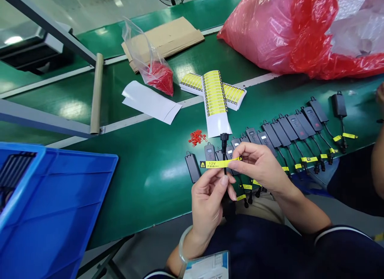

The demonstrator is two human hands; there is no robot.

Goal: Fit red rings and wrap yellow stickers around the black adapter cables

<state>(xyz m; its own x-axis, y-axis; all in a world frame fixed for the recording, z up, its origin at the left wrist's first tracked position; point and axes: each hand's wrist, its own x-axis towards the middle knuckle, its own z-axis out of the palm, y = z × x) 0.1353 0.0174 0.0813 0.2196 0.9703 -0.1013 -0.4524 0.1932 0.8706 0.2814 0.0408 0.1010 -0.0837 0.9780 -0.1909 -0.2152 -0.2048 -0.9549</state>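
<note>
Between the fingers of my left hand (211, 197) is a black cable, its round connector (224, 141) pointing up. My right hand (259, 167) pinches one end of a yellow label (217, 164) printed "12V", which lies across the cable just below the connector. Under and beside my hands, black controller boxes (271, 134) line the bench edge; several have cables with yellow labels (310, 159) hanging over it. One black box (192, 167) lies left of my hands. Beyond them are a sheet of yellow labels (214, 95) and a small pile of red rings (197, 137).
A blue crate (81, 191) stands at the left. On the green bench (150, 159) lie white sheets (151, 101), a clear bag of red rings (162, 77) and flat cardboard (177, 39). A big red plastic bag (270, 35) sits at the back right. Another person's arm (378, 163) shows at the right edge.
</note>
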